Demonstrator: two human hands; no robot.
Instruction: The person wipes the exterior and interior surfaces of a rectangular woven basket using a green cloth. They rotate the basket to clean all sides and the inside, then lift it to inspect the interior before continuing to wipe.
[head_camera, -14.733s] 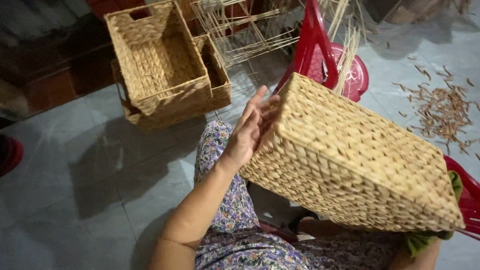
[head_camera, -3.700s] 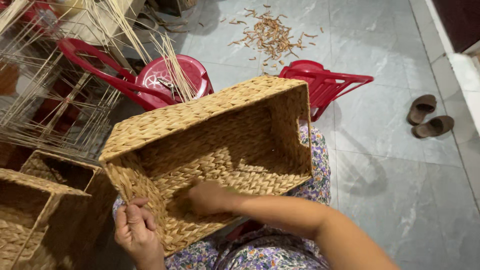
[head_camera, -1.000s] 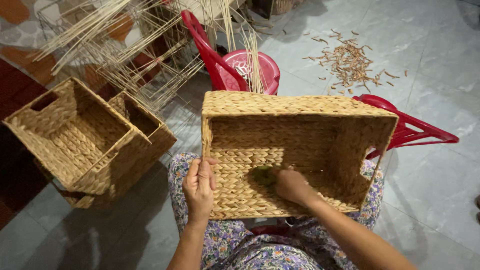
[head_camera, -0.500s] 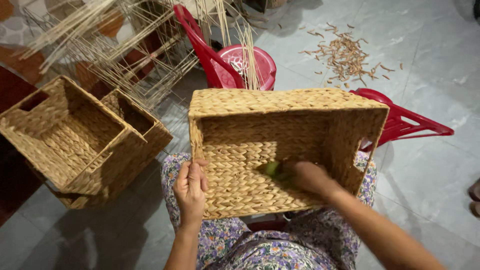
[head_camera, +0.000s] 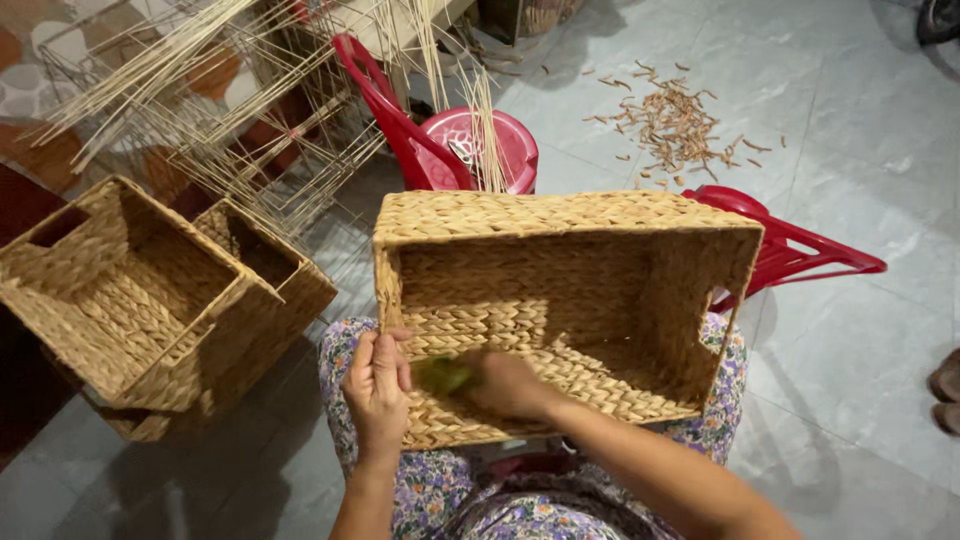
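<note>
Woven basket (head_camera: 560, 300), tipped on the person's lap: light, stiff-walled, rough. Left hand (head_camera: 377, 385) clamps the near rim, the firmest hold. Right hand (head_camera: 510, 385), inside, closes on a small green object (head_camera: 443, 375). Handle cut-out (head_camera: 722, 298) also offers purchase.

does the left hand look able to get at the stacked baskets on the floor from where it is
Probably yes: the left hand grips the near rim of the woven basket on the lap, and nothing stands between it and the stacked baskets beside it.
</note>
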